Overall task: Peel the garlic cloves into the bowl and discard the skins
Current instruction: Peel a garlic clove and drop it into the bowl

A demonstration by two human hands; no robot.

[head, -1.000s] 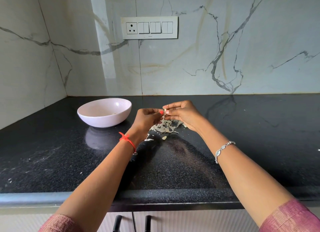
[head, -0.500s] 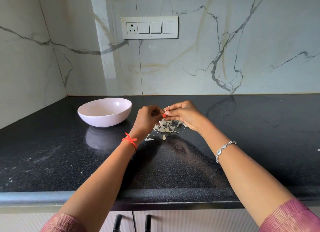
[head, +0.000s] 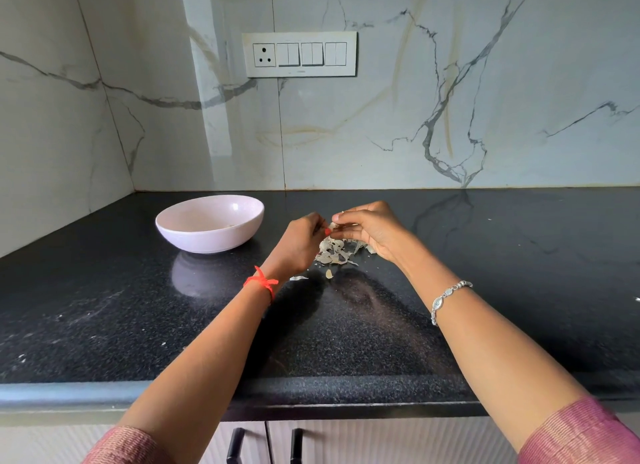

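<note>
- Two hands meet over the bench (head: 519, 273), fingertips nearly touching, raised just above the skins.
- Your left hand (head: 301, 238) has its fingers curled and pinches the garlic clove (head: 333, 225) from its left side.
- Your right hand (head: 370, 230) pinches the same clove from the right, between thumb and fingers.
- You get only a small pale speck of clove between the fingertips. You cannot tell its long axis or how much skin is left on it.
- The pile of skins (head: 334, 252) lies on the bench directly under the clove, between your two wrists. One stray flake (head: 329, 274) sits just on the near side of it.
- The bowl (head: 207, 244) stands to the left of both hands and well apart from the pile. Something small lies in its bottom, too small to name.
- By the look of it you are mid-peel, and the coming move is a carry leftward to the bowl.
- Your left hand is the nearer one, with a short open path. The right would have to cross over your left forearm.
- Watch for a clinging skin riding into the bowl with the clove.
</note>
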